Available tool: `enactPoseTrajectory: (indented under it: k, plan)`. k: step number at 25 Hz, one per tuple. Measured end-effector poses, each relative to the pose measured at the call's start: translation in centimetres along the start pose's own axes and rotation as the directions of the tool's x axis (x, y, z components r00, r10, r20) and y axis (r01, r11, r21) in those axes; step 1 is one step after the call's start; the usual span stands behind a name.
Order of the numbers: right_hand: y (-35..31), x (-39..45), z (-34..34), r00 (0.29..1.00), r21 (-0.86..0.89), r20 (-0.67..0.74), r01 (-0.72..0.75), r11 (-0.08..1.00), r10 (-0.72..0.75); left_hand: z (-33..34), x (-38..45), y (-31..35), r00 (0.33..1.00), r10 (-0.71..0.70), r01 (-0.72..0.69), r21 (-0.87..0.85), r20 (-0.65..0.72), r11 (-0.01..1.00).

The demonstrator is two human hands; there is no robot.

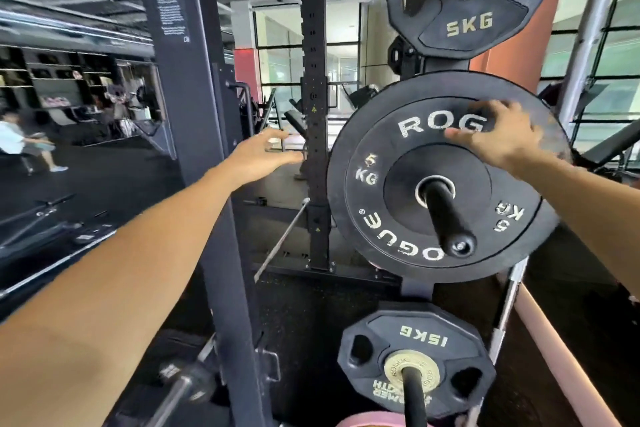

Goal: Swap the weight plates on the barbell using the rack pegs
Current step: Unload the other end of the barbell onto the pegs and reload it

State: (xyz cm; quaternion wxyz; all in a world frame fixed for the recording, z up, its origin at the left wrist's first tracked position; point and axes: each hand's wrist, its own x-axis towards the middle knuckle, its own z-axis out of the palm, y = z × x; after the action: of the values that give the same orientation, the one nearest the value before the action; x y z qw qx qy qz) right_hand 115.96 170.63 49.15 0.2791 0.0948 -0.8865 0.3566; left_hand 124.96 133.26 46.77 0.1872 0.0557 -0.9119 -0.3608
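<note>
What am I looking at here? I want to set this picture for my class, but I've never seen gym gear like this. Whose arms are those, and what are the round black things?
The single picture comes from a camera worn on a person's head, so the arms are that person's own. The round black discs are weight plates stored on pegs of a metal rack: a 5 kg plate at the top, a large 5 kg Rogue plate in the middle, and a 15 kg plate at the bottom. The right hand lies over the middle plate's upper face; the blur hides whether it touches. The left hand reaches forward, fingers relaxed, holding nothing.
</note>
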Motion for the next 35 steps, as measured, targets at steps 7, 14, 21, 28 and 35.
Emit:
enactPoseTrajectory:
  k: [7, 14, 21, 28, 35]
  plan:
    - [-15.6, -9.3, 6.7, 0.939, 0.199, 0.339, -0.02, 0.98, -0.05, -15.6, -8.3, -11.2, 0.995, -0.069, 0.074, 0.063, -0.075, 0.995]
    - [-32.4, -20.5, 14.9, 0.913, 0.262, 0.403, -0.056, 0.963, -0.057, -29.8, -15.0, -22.1, 0.999, -0.022, 0.024, 0.047, -0.041, 0.999]
    - [-40.0, -23.0, 20.7, 0.911, 0.254, 0.412, -0.099, 0.962, -0.015, -35.0, -14.1, -28.5, 1.0, -0.017, 0.017, 0.027, 0.004, 0.999]
    - [-40.1, -19.7, 29.0, 0.917, 0.264, 0.4, -0.123, 0.957, 0.008, -33.9, -7.2, -34.0, 0.999, 0.001, -0.001, -0.002, 0.043, 1.0]
    - [-38.6, -18.9, 36.5, 0.921, 0.246, 0.385, -0.161, 0.956, 0.056, -29.7, -2.8, -39.0, 0.993, 0.066, -0.059, -0.069, 0.102, 0.996]
